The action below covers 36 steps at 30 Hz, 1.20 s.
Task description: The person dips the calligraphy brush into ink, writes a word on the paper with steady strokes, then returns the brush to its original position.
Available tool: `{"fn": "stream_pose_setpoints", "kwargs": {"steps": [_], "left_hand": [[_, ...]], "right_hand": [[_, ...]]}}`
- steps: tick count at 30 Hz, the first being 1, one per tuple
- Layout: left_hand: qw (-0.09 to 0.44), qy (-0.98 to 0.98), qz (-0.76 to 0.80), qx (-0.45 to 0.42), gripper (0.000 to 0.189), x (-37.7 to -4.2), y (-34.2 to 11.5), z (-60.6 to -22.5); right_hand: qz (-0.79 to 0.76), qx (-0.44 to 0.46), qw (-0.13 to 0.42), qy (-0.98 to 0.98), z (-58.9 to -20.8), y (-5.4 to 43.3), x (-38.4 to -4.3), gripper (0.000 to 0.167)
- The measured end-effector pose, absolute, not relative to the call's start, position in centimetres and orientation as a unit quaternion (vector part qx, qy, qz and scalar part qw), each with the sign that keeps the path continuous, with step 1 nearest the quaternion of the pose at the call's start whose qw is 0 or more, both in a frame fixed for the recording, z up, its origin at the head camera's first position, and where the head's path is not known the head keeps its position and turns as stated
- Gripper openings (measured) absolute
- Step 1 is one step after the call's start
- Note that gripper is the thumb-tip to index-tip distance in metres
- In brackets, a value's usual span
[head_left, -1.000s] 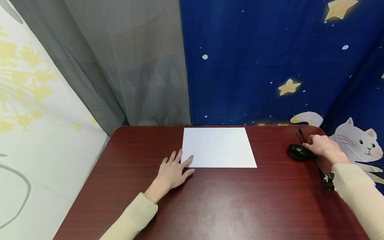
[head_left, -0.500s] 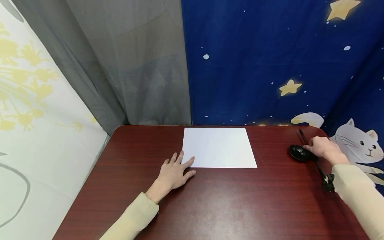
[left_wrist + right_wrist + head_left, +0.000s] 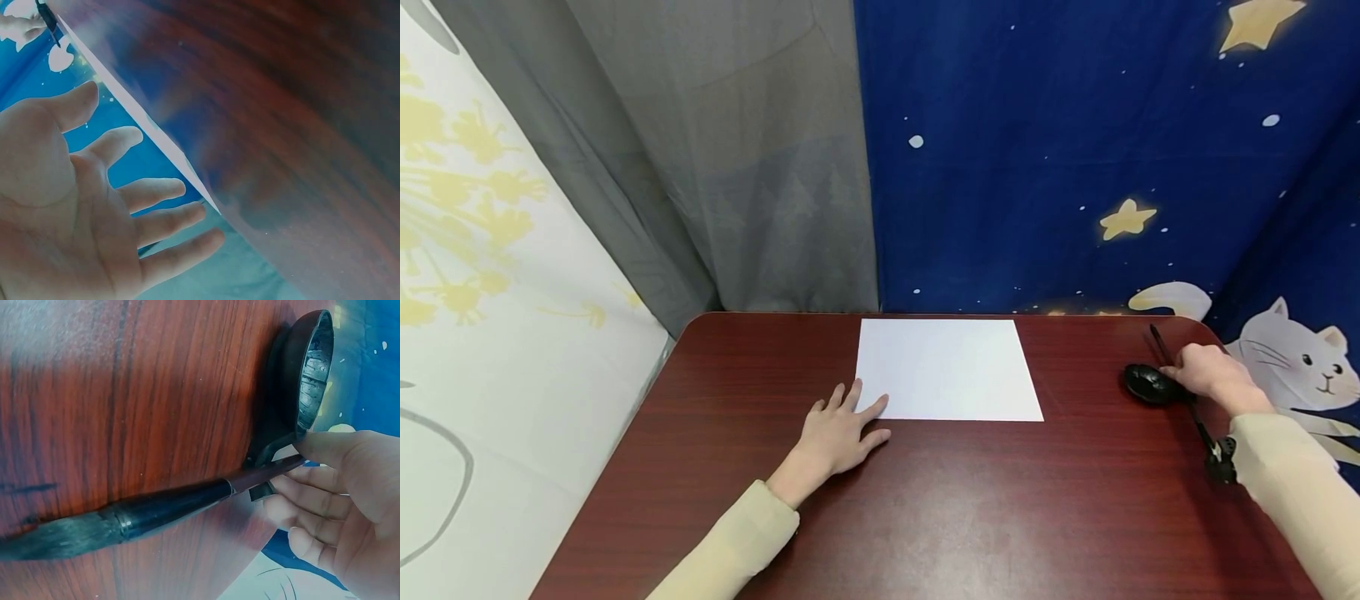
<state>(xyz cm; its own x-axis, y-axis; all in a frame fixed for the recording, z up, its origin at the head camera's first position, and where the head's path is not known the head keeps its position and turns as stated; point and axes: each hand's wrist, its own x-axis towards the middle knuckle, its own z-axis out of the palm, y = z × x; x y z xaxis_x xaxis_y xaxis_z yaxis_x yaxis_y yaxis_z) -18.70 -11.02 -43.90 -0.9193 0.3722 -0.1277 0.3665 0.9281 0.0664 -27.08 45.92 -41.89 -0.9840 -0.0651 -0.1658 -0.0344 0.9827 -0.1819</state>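
Observation:
A white sheet of paper (image 3: 947, 367) lies flat on the table's far middle. My left hand (image 3: 831, 437) reaches to its near left corner, fingers spread, the index fingertip over the paper. In the left wrist view that palm (image 3: 75, 212) shows with nothing in it. At the far right, my right hand (image 3: 1213, 375) bends over a writing brush (image 3: 169, 509) beside a shiny black ink dish (image 3: 1150, 384). The right wrist view has thumb and fingers (image 3: 319, 481) pinching the brush's thin handle, the dark bristles pointing away. The brush crosses a black rest attached to the dish (image 3: 290, 375).
The dark red wooden table (image 3: 955, 517) has rounded far corners. Behind it hang a grey curtain (image 3: 760, 183) and a blue star-patterned curtain (image 3: 1000, 208). A white cloth (image 3: 512, 400) with yellow print stands at the left. A black device (image 3: 1222, 458) sits by the right cuff.
Everything shifts very slightly in view, as if the head moved a little. Both hands stay where they are, and the paper, dish and brush have not moved.

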Motion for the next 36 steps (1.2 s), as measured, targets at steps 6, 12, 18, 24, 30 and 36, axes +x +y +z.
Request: {"fn": "stream_pose_setpoints", "kwargs": {"steps": [6, 12, 18, 24, 30, 36], "left_hand": [[0.078, 0.979, 0.013, 0.188, 0.06, -18.92, -10.78, -44.0], [0.086, 0.978, 0.004, 0.189, 0.061, -19.03, -10.58, -43.97], [0.099, 0.977, -0.009, 0.186, 0.061, -19.01, -10.55, -43.91], [0.106, 0.977, -0.014, 0.186, 0.061, -19.22, -10.38, -43.89], [0.118, 0.977, -0.006, 0.176, 0.061, -19.23, -10.15, -43.65], [0.134, 0.977, 0.0, 0.168, 0.061, -19.18, -10.03, -43.42]], "right_hand": [[-0.087, -0.024, 0.084, 0.992, -41.72, 46.08, -27.0, 0.038], [-0.09, -0.022, 0.084, 0.992, -41.62, 46.16, -26.96, 0.04], [-0.089, -0.027, 0.078, 0.993, -41.6, 46.21, -27.05, 0.04], [-0.088, -0.026, 0.083, 0.992, -41.47, 46.23, -27.09, 0.039], [-0.092, -0.03, 0.081, 0.992, -41.32, 46.12, -27.1, 0.037], [-0.091, -0.032, 0.075, 0.993, -41.2, 46.06, -27.15, 0.034]]}}
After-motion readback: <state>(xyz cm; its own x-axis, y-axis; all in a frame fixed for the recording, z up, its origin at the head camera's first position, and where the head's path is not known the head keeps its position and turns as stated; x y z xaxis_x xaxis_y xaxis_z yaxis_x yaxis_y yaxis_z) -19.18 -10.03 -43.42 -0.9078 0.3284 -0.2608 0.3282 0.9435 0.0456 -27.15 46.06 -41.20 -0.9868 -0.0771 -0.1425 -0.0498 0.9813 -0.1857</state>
